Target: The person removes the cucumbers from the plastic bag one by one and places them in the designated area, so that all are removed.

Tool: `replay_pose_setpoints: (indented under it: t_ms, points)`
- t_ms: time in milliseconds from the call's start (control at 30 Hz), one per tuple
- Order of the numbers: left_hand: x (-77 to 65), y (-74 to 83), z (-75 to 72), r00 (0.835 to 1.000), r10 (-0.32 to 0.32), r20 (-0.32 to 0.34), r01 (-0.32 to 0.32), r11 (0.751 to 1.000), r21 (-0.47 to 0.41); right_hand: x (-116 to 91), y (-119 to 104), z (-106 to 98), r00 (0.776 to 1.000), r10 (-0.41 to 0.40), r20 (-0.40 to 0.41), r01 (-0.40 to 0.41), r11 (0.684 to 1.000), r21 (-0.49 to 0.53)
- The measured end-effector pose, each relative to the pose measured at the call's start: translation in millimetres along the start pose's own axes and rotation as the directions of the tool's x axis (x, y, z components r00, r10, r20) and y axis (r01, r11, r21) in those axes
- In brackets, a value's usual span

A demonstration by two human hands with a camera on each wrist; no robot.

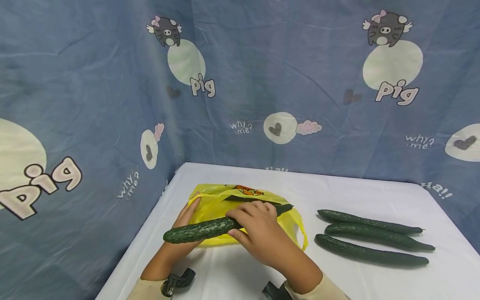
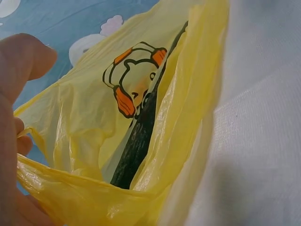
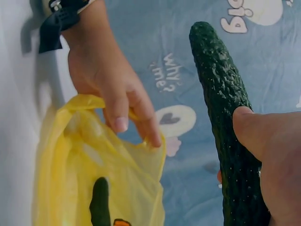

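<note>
1. The right hand [image 3: 277, 160] holds a long, dark green, bumpy-skinned cucumber [image 3: 223, 94], thumb pressed on its side, its rounded end pointing toward the view's top.
2. The left hand [image 3: 113, 89] holds the rim of a translucent yellow plastic bag [image 3: 70, 155].
3. Within the bag shows the rounded end of a second dark green cucumber [image 3: 99, 202].
4. A black wrist-worn device [image 3: 59, 26] sits beside the left wrist.
5. Blue printed fabric [image 3: 141, 28] fills the background; a white tabletop [image 3: 16, 122] lies at left.

Table [image 1: 375, 193]: bag [image 1: 217, 208] is lying left, one cucumber [image 2: 138, 146] inside; held cucumber [image 1: 202, 230] is crossing above. Three cucumbers [image 1: 378, 236] are lying side by side, right of bag. Curtain [image 1: 240, 83] is hanging behind.
</note>
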State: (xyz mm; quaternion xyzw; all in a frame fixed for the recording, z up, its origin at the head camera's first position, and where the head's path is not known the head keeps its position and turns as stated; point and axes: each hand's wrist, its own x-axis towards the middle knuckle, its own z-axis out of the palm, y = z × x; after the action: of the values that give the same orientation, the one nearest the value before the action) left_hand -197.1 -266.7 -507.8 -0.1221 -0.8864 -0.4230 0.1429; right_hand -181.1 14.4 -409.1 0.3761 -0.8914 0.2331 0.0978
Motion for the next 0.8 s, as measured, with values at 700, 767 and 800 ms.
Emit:
replay_pose_setpoints:
  t_ms: [700, 767, 800]
  points:
    - [-4.7, 4.0, -4.5, 0.995, -0.086, 0.049, 0.086, 0.996, -0.005, -67, 30, -15, 0.972, 0.234, -0.038, -0.235, 0.971, -0.033]
    - [-4.3, 4.0, -4.0, 0.996, -0.079, 0.049, 0.079, 0.997, -0.009, -74, 34, -16, 0.966, 0.254, -0.043, -0.255, 0.966, -0.041]
    - [-4.2, 4.1, -3.9, 0.996, -0.073, 0.049, 0.074, 0.997, -0.012, -77, 37, -16, 0.965, 0.260, -0.046, -0.262, 0.964, -0.043]
